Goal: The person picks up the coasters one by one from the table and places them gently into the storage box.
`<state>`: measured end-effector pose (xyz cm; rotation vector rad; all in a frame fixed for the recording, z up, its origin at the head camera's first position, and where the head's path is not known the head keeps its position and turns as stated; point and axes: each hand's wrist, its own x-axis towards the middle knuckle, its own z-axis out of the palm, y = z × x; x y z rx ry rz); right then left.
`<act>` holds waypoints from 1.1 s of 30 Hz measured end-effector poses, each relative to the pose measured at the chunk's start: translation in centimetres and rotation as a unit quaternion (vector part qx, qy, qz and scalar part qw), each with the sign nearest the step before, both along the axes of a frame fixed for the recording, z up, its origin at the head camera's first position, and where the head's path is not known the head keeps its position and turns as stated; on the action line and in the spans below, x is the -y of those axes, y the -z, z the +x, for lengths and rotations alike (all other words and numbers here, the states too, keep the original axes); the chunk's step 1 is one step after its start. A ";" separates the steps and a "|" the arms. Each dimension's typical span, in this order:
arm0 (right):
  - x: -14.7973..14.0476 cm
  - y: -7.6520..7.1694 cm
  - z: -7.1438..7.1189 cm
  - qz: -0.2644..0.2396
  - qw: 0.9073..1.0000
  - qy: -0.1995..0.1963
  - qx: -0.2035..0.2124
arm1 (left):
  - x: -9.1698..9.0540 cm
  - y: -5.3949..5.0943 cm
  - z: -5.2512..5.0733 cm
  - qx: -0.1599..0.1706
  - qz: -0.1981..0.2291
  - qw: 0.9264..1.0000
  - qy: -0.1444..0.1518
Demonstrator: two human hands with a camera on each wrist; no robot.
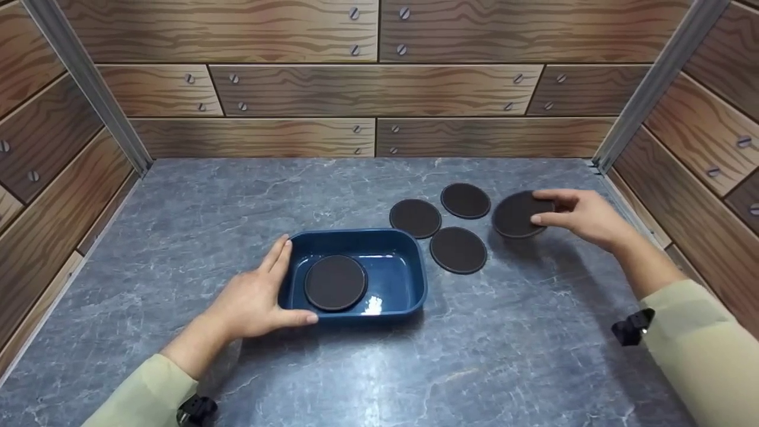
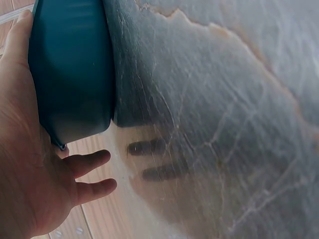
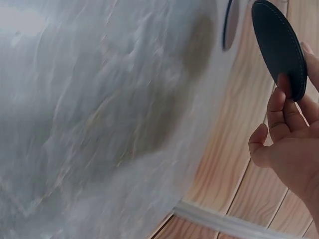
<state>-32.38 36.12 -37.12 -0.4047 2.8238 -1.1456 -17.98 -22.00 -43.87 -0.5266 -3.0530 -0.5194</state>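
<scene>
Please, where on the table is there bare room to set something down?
Bare table shows in front of the blue box, between the two sleeves, and behind the box, left of three dark discs. It is crowded at the box's right, where these discs lie near another disc, held by the right hand.

I saw a left hand [image 2: 30, 164] touching a teal container [image 2: 75, 69], two fingers [image 2: 94, 190] outstretched. Their shadows [image 2: 164, 172] lay on the grey marbled tabletop [image 2: 239, 119].

Bright light glares off the table [image 1: 356, 370] and glints in the tray [image 1: 392, 283] — shadows soft, right wrist view slightly blurred.
</scene>
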 end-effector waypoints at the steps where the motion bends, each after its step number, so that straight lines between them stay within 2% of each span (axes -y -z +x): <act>1: 0.5 -0.2 0.2 -0.007 1.000 -0.003 -0.006 | 0.0 0.0 0.0 0.000 0.001 1.000 0.000; 12: 6.4 -1.9 2.5 -0.063 0.996 -0.045 -0.040 | -0.2 0.2 0.0 0.005 0.001 1.000 0.001; 18: 9.9 -2.7 3.9 -0.059 0.993 -0.075 -0.065 | -0.1 0.3 0.1 0.008 -0.002 1.000 0.001; 27: 15.0 -2.4 5.0 -0.085 0.985 -0.132 -0.071 | -0.1 0.0 0.0 0.008 -0.003 1.000 -0.002; 33: 18.2 -1.9 5.5 -0.091 0.977 -0.172 -0.090 | 0.0 0.0 0.0 0.006 -0.005 1.000 0.002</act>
